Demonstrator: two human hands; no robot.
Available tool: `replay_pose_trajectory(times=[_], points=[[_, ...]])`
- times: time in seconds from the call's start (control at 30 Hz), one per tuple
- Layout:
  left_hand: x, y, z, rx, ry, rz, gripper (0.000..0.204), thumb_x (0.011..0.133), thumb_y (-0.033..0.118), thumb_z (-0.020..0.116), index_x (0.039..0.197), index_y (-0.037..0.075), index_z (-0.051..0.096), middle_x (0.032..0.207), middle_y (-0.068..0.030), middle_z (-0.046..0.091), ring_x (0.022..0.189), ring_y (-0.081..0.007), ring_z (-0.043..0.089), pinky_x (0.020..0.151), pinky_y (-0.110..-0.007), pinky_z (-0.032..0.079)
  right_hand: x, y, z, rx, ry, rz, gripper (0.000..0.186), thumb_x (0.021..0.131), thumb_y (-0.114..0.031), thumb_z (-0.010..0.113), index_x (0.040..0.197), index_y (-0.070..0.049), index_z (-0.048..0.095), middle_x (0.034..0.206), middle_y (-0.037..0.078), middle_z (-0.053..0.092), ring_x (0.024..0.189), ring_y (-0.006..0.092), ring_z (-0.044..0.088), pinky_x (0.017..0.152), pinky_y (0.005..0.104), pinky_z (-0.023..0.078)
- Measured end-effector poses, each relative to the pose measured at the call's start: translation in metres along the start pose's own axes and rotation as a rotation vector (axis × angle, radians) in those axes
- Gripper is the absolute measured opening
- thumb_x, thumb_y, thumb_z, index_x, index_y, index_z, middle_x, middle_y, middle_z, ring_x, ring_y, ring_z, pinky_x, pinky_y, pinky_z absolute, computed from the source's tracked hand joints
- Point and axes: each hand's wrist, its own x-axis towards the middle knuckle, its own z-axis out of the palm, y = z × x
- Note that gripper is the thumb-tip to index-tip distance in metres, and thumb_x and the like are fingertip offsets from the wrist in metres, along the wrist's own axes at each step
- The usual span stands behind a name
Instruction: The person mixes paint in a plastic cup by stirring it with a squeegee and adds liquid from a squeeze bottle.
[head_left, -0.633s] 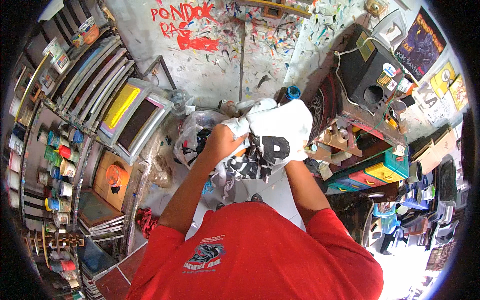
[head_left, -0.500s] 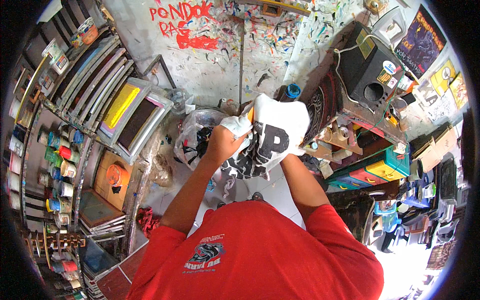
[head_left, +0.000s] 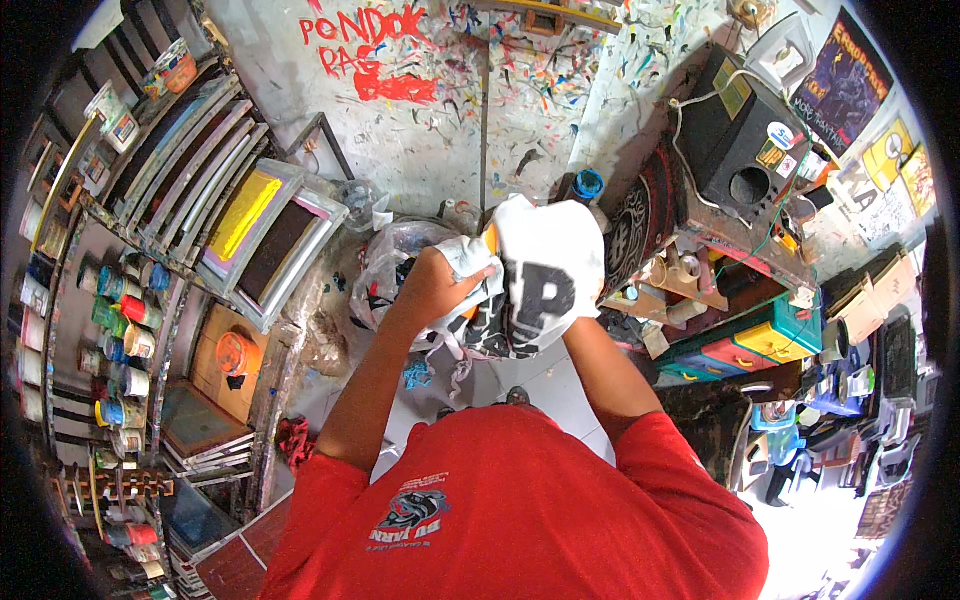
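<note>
My left hand (head_left: 448,282) is closed on a folded, pale grey part of a white cloth (head_left: 540,245) with a large black printed mark and patterned black-and-white folds below. A bit of yellow-orange shows between the folds. My right hand (head_left: 578,330) is under the cloth's right side, its fingers hidden by it. Behind the bundle, a clear plastic bag (head_left: 385,255) holds dark and light fabric pieces.
Screen frames (head_left: 270,250) fill a rack at left, beside shelves of paint tubs (head_left: 140,310) and an orange bucket (head_left: 236,350). Right stand a black speaker (head_left: 735,140), a cluttered wooden shelf and colourful drawers (head_left: 740,350). A paint-flecked wall (head_left: 530,110) is ahead.
Both hands have shifted slightly left with the cloth. The white part has narrowed and turned a little, and my left hand's grey fold sits more upright beside it.
</note>
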Motion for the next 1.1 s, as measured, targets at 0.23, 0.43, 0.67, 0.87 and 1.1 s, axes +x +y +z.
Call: replay_pose_trajectory(times=[0.23, 0.43, 0.67, 0.87, 1.1], points=[[-0.009, -0.023, 0.014, -0.052, 0.317, 0.01, 0.012, 0.078, 0.011, 0.064, 0.084, 0.0, 0.064, 0.076, -0.0124, 0.065, 0.069, -0.0273, 0.063, 0.063, -0.034, 0.047, 0.007, 0.004, -0.008, 0.06, 0.002, -0.01, 0.034, 0.082, -0.017, 0.045, 0.113, -0.006, 0.052, 0.106, 0.015, 0.056, 0.097, 0.0289, 0.054, 0.087, 0.0377, 0.042], [0.0, -0.013, 0.029, -0.237, 0.614, -0.219, 0.014, 0.085, 0.01, 0.056, 0.083, -0.004, 0.061, 0.072, -0.0092, 0.064, 0.066, -0.017, 0.06, 0.063, -0.031, 0.045, -0.017, -0.015, 0.018, -0.017, -0.056, -0.009, 0.033, 0.082, -0.017, 0.045, 0.113, -0.006, 0.052, 0.105, 0.015, 0.056, 0.096, 0.0287, 0.054, 0.087, 0.0377, 0.042], [0.01, -0.013, 0.027, -0.45, 0.662, -0.38, 0.019, 0.089, 0.011, 0.052, 0.098, -0.004, 0.059, 0.09, -0.009, 0.063, 0.082, -0.0154, 0.056, 0.075, -0.029, 0.044, -0.01, -0.016, 0.026, 0.004, -0.028, -0.02, 0.032, 0.083, -0.017, 0.044, 0.112, -0.005, 0.052, 0.104, 0.015, 0.056, 0.095, 0.0284, 0.054, 0.086, 0.0377, 0.043], [-0.02, -0.02, 0.032, -0.538, 0.538, -0.378, 0.027, 0.09, 0.011, 0.049, 0.113, -0.003, 0.052, 0.1, -0.009, 0.06, 0.09, -0.0161, 0.055, 0.081, -0.03, 0.043, 0.008, -0.021, 0.029, 0.033, 0.046, -0.027, 0.032, 0.083, -0.017, 0.044, 0.111, -0.005, 0.052, 0.103, 0.014, 0.057, 0.093, 0.0282, 0.055, 0.086, 0.0377, 0.043], [-0.038, -0.039, 0.035, -1.453, 0.605, -0.611, 0.043, 0.095, 0.038, 0.038, 0.123, 0.005, 0.046, 0.101, -0.0065, 0.057, 0.092, -0.0179, 0.057, 0.084, -0.03, 0.046, -0.003, -0.043, 0.049, 0.006, 0.015, -0.053, 0.031, 0.084, -0.018, 0.043, 0.111, -0.005, 0.052, 0.101, 0.014, 0.057, 0.092, 0.0279, 0.055, 0.085, 0.0377, 0.043]])
